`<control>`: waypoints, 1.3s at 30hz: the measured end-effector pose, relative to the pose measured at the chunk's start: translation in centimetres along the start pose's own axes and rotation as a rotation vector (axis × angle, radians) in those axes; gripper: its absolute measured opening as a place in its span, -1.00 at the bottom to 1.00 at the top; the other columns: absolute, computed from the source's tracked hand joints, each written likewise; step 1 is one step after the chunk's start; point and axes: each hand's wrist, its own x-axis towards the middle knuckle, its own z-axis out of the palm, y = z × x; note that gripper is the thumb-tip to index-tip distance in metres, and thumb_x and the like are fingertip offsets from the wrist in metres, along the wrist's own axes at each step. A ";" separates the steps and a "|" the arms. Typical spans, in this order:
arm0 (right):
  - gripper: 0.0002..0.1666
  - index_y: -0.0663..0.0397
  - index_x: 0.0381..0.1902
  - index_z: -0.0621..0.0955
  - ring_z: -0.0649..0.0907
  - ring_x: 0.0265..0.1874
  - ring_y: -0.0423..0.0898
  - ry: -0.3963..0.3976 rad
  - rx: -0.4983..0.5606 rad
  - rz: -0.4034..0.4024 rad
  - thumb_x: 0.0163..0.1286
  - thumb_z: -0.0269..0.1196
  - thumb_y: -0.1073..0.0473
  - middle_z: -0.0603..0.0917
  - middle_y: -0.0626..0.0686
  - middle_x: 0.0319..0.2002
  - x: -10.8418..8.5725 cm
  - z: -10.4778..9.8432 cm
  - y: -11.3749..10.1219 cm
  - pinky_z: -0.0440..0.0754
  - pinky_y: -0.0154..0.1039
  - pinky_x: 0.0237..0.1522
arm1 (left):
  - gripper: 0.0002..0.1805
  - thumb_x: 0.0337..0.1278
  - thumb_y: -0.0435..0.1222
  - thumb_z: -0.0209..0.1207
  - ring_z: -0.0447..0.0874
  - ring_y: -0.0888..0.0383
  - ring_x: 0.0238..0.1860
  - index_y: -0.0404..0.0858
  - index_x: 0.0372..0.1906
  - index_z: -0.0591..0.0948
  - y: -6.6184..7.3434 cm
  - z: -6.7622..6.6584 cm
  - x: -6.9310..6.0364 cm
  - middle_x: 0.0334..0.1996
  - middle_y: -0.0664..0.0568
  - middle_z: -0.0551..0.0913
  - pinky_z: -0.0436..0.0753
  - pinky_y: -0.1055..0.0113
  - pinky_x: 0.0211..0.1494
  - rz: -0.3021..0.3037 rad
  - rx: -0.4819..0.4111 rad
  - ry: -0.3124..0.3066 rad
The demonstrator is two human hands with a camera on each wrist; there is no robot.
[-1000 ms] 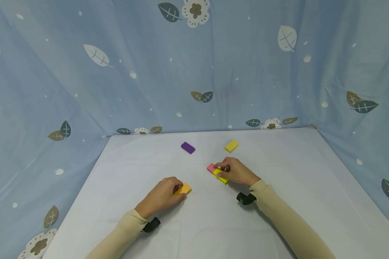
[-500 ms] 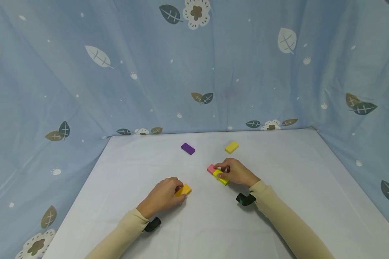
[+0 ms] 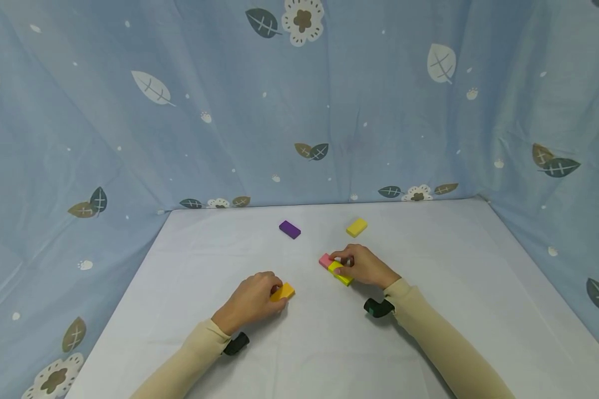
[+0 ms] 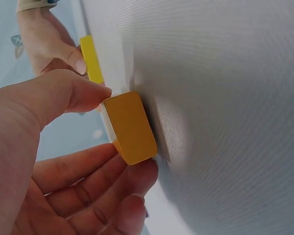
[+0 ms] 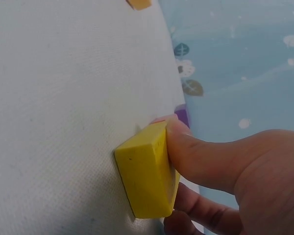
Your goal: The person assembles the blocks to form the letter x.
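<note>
Two oblong blocks are in hand between the desk's (image 3: 454,260) left and right edges: a plain orange block (image 4: 131,128) with slightly rounded corners and a bright yellow block (image 5: 142,178) with a small dark fleck. The left hand (image 3: 252,299), back uppermost, pinches the orange one between thumb and fingers; the right hand (image 3: 369,267) grips the yellow one beside a pink block (image 3: 324,260). A purple block (image 3: 290,229) and a paler yellow block (image 3: 356,227) lie nearer the far edge.

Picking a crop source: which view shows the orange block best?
Left wrist: the orange block is large and close, pinched by the left hand. Head shows it small, partly hidden by that hand; right wrist shows only a piece at the top edge.
</note>
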 end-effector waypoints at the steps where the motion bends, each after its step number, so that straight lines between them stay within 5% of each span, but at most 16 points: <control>1: -0.53 0.15 0.21 0.69 0.48 -0.37 -0.11 0.000 -0.001 -0.002 0.34 0.43 0.27 0.67 0.04 -0.25 0.0 0.0 0.0 0.46 -0.38 -0.41 | -0.77 0.05 -0.20 0.42 0.40 0.25 -0.47 -0.28 -0.25 0.75 0.0 0.0 0.0 -0.47 0.09 0.57 0.45 0.42 -0.39 -0.002 0.000 0.000; 39: -0.61 0.19 0.13 0.73 0.44 -0.40 -0.10 -0.005 0.045 0.003 0.33 0.42 0.29 0.72 0.06 -0.22 0.1 -0.1 0.0 0.38 -0.39 -0.47 | -0.67 0.09 -0.13 0.42 0.46 0.25 -0.43 -0.31 -0.17 0.76 0.5 -0.7 1.2 -0.41 0.08 0.62 0.54 0.41 -0.32 -0.006 -0.023 -0.012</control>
